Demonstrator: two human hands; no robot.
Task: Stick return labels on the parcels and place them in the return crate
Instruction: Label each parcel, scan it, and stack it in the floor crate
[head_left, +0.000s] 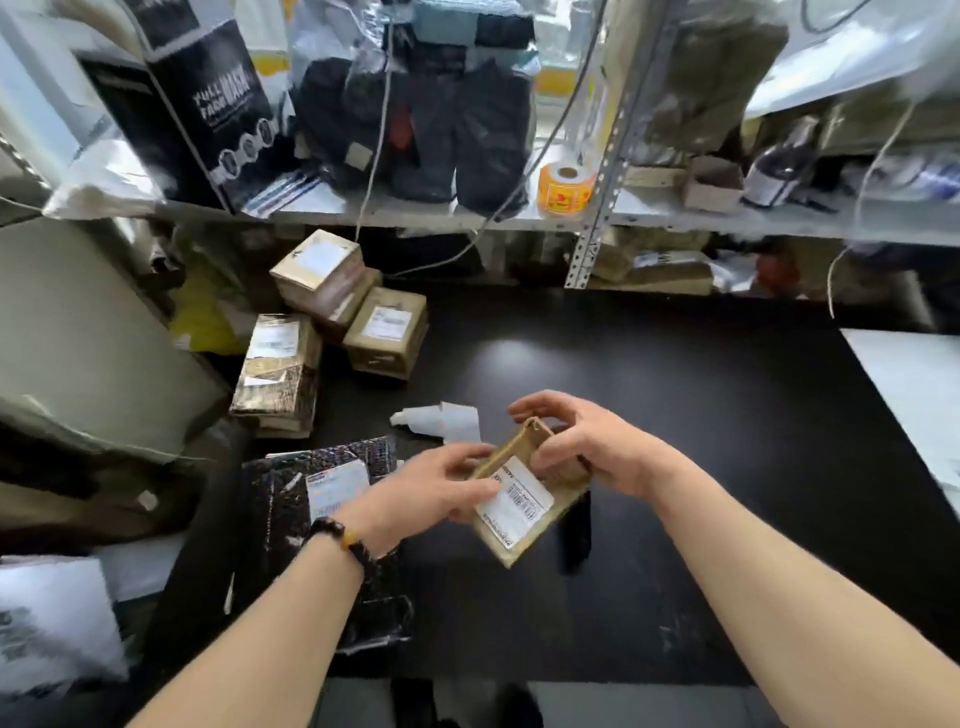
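Note:
A small brown cardboard parcel (524, 540) is held tilted above the black table (675, 415), a white barcode label (514, 506) on its upper face. My left hand (431, 491) grips its left edge, thumb on the label. My right hand (587, 447) holds its far right end with curled fingers. Several labelled brown parcels (384, 332) are stacked at the table's back left. A black shiny mailer (322, 519) with a white label lies under my left wrist.
Crumpled white label backing (441, 421) lies on the table behind my hands. A metal shelf (467, 215) above carries an orange sticker roll (566, 187), dark clothing in bags and boxes. A white sheet (914, 395) lies at the right edge.

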